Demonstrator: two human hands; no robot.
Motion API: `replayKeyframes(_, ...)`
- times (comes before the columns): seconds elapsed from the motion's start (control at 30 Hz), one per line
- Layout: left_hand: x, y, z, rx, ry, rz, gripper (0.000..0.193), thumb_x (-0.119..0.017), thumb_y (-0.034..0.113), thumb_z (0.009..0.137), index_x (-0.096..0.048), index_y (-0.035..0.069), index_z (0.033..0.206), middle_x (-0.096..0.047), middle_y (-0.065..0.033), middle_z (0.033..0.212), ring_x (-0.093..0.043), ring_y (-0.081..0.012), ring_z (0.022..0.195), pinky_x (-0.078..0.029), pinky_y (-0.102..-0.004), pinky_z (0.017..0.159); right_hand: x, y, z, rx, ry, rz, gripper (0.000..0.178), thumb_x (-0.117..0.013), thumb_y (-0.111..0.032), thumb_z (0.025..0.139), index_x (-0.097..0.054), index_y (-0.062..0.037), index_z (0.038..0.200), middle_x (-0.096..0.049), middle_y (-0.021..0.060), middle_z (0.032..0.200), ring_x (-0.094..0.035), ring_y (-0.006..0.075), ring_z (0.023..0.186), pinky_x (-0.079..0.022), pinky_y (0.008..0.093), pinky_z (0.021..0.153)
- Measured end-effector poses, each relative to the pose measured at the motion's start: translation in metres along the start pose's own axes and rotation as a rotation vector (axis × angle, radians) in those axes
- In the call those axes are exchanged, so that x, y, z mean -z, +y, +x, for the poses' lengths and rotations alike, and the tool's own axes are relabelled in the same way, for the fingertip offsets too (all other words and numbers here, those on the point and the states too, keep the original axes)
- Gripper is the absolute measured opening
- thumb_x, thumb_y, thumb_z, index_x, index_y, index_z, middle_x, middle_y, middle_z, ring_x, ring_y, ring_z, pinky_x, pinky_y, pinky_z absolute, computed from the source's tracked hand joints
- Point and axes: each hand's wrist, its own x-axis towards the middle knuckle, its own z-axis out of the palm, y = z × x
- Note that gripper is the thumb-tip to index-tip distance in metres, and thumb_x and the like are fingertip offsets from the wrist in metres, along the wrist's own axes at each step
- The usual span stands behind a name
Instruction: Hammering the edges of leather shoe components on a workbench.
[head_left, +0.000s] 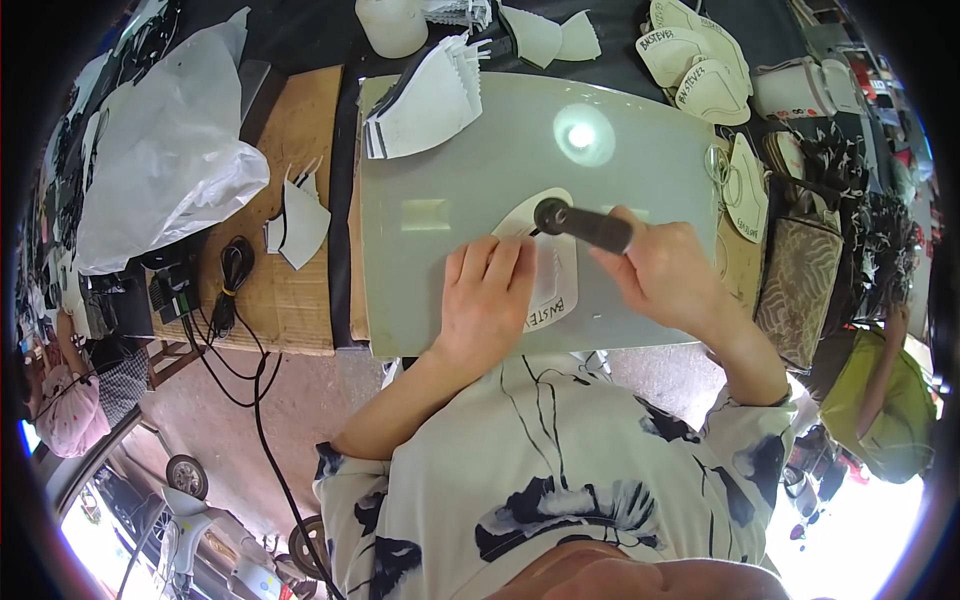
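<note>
A cream template with a rounded outline and dark lettering lies near the front middle of the grey-green board. My left hand rests on its left side with the fingers stretched out flat, hiding that edge. My right hand is closed around a dark hammer-like tool with a round end and a thick handle. The tool's round end is over the upper part of the template. Whether it touches the template I cannot tell. Part of the template's middle is hidden by my left fingers.
A stack of white cut pieces lies at the board's far left corner. More cream templates lie at the far right. Left of the board are a small white stack, a black cable coil and a white plastic bag.
</note>
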Motion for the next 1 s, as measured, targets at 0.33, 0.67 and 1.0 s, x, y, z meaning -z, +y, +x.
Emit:
replayKeyframes(0.33, 0.005, -0.001, -0.003, 0.176, 0.040, -0.161, 0.035, -0.070, 0.000, 0.069, -0.071, 0.006, 0.103, -0.061, -0.0037, 0.097, -0.058, -0.0234, 0.094, -0.040, -0.0388, 0.083, -0.011, 0.000, -0.003, -0.096, -0.172, -0.184, 0.031, -0.059, -0.028, 0.095, -0.049, -0.0008, 0.085, -0.058, 0.0132, 0.056, -0.060, 0.0346, 0.050, -0.045, 0.0433, 0.046)
replayKeyframes(0.67, 0.003, 0.003, -0.003, 0.069, 0.036, -0.029, 0.030, -0.068, 0.001, 0.072, -0.069, 0.002, 0.101, -0.061, -0.0043, 0.098, -0.059, -0.0231, 0.094, -0.041, -0.0373, 0.083, -0.006, -0.013, -0.007, -0.014, -0.040, -0.104, 0.033, -0.058, -0.030, 0.096, -0.048, -0.0018, 0.082, -0.057, 0.0124, 0.054, -0.060, 0.0342, 0.048, -0.046, 0.0418, 0.045)
replayKeyframes(1.0, 0.002, 0.001, -0.005, 0.029, 0.038, -0.032, 0.033, -0.061, 0.005, 0.071, -0.064, -0.001, 0.104, -0.058, -0.0080, 0.103, -0.055, -0.0244, 0.099, -0.040, -0.0382, 0.086, -0.015, -0.011, -0.007, -0.074, -0.162, -0.140, 0.034, -0.057, -0.032, 0.096, -0.047, -0.0024, 0.084, -0.056, 0.0110, 0.052, -0.058, 0.0338, 0.046, -0.046, 0.0422, 0.044)
